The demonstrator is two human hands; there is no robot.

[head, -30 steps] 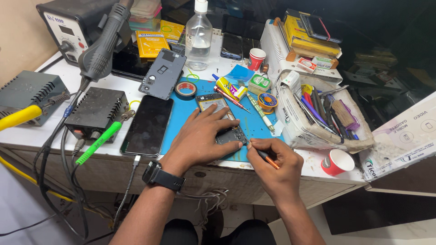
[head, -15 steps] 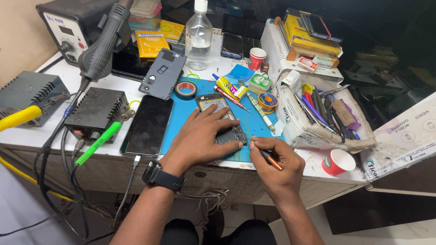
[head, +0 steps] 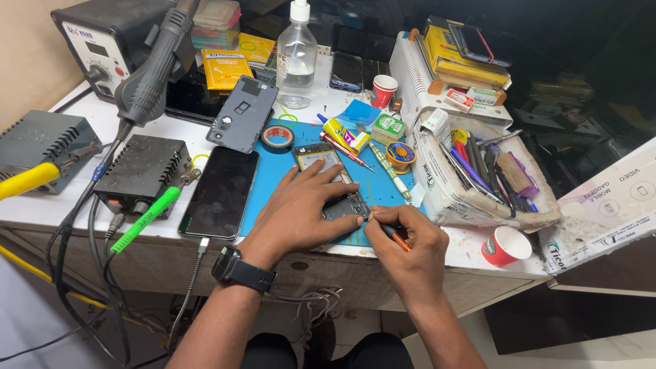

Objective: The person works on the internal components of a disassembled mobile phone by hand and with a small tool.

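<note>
**Head view: opened phone on blue mat**

Opened phone lying on blue mat, pinned flat under left hand. Right hand pinching orange-handled screwdriver, tip at phone's lower edge. Beside: black-screened phone, tape roll, red paper cup.

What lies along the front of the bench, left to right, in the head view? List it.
Green-handled iron → black phone → left hand on the opened phone → right hand with a screwdriver → red cup.
</note>
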